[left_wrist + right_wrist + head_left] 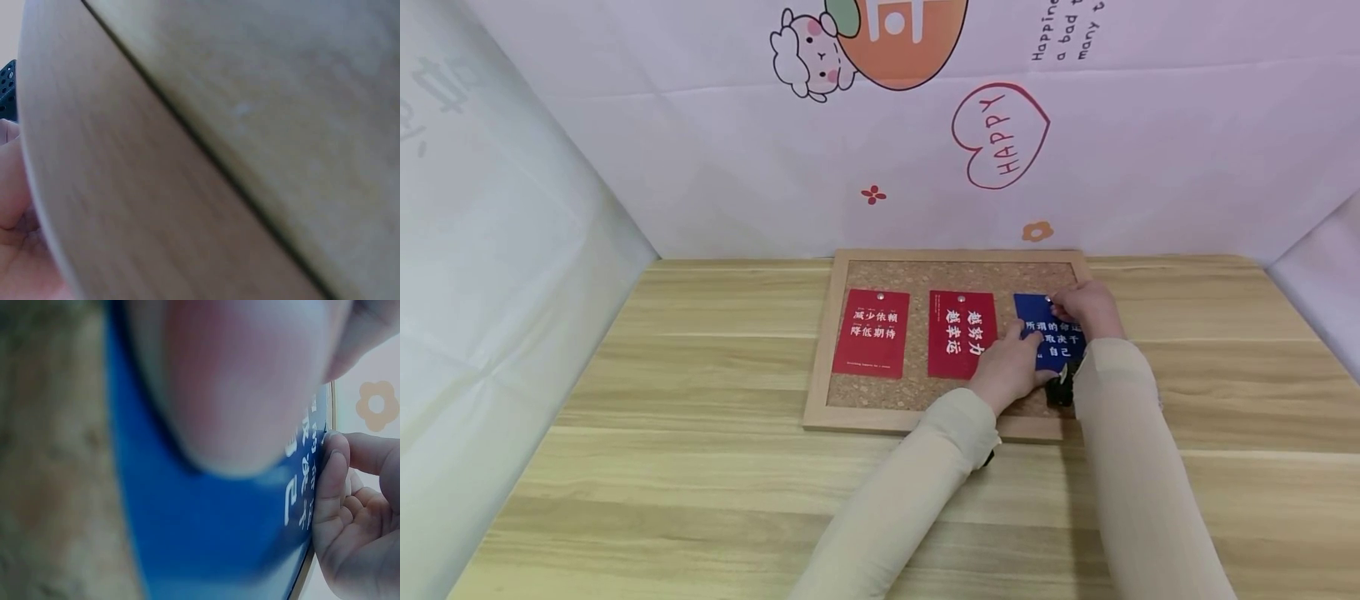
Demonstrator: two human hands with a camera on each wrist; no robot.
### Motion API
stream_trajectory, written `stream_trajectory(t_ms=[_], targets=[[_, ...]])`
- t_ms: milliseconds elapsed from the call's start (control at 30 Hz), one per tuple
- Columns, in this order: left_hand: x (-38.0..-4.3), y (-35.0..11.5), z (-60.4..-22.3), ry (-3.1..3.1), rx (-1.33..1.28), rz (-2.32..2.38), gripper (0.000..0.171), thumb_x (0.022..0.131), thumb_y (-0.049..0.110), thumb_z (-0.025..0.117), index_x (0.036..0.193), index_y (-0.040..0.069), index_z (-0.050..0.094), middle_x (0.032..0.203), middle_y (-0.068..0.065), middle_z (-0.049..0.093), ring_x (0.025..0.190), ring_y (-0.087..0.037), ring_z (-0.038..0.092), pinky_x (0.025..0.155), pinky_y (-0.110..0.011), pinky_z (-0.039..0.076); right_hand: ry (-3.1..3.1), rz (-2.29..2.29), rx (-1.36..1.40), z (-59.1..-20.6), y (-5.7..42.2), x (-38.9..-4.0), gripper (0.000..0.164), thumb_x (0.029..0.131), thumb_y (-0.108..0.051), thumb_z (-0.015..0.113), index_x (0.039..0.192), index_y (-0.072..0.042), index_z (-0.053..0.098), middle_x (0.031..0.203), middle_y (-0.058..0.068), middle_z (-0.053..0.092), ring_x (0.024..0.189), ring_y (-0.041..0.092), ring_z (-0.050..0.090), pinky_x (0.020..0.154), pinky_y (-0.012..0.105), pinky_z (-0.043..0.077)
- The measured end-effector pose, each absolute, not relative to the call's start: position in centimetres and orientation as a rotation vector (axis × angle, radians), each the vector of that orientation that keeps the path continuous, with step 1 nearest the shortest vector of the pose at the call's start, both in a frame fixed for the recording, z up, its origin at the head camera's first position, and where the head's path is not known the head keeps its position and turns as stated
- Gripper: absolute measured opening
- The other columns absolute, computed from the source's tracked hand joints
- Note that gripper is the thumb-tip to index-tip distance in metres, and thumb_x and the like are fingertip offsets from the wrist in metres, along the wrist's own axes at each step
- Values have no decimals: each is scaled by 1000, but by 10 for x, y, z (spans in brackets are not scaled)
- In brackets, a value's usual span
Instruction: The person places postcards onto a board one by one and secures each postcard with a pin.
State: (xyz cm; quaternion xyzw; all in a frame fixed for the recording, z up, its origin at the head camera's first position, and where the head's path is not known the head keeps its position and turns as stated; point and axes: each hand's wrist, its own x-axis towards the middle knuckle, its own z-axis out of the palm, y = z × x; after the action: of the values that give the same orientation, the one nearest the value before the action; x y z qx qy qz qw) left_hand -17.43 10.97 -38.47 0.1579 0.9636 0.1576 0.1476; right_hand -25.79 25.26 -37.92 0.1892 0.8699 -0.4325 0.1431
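Note:
A wood-framed cork board (917, 392) lies on the table with a blue card (1030, 308) at its right side, printed with white characters. My left hand (1011, 362) rests on this card, fingers extended and pressing it flat. Its blurred thumb (244, 394) fills the top of the right wrist view. At the card's top edge, my right hand (1086, 308) pinches a small silver pushpin (1049, 298) between thumb and forefinger. How deep the pin sits cannot be seen. The left wrist view shows mostly the board's wooden frame (125, 156).
Two red cards, one at the left (871, 354) and one in the middle (951, 358), each hang from a silver pin on the cork. A printed white cloth (737, 183) rises behind the board. Wood-grain table (700, 467) surrounds the board's left and front.

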Motion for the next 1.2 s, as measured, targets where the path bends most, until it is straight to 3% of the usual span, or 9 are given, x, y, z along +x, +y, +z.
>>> stream_trajectory(t_ms=[800, 1000, 1200], targets=[[-174, 110, -384, 2775, 457, 444, 60, 91, 50, 57, 145, 29, 41, 156, 3, 29, 128, -17, 52, 99, -28, 49, 2493, -1294, 536, -378, 254, -257, 22, 97, -16, 47, 95, 0, 62, 51, -15, 55, 52, -1, 54, 56, 16, 46], [-175, 109, -384, 2769, 458, 454, 60, 91, 50, 57, 145, 29, 41, 156, 3, 29, 128, -17, 52, 99, -28, 49, 2510, -1271, 536, -380, 255, -257, 22, 95, -15, 45, 86, -4, 63, 51, -15, 54, 53, 0, 54, 57, 17, 45], [-175, 109, -385, 2770, 462, 439, 61, 90, 51, 57, 145, 29, 41, 156, 3, 28, 128, -16, 52, 99, -27, 49, 2491, -1303, 526, -380, 255, -257, 23, 95, -14, 45, 100, 2, 60, 52, -16, 54, 53, -1, 54, 57, 15, 46]])
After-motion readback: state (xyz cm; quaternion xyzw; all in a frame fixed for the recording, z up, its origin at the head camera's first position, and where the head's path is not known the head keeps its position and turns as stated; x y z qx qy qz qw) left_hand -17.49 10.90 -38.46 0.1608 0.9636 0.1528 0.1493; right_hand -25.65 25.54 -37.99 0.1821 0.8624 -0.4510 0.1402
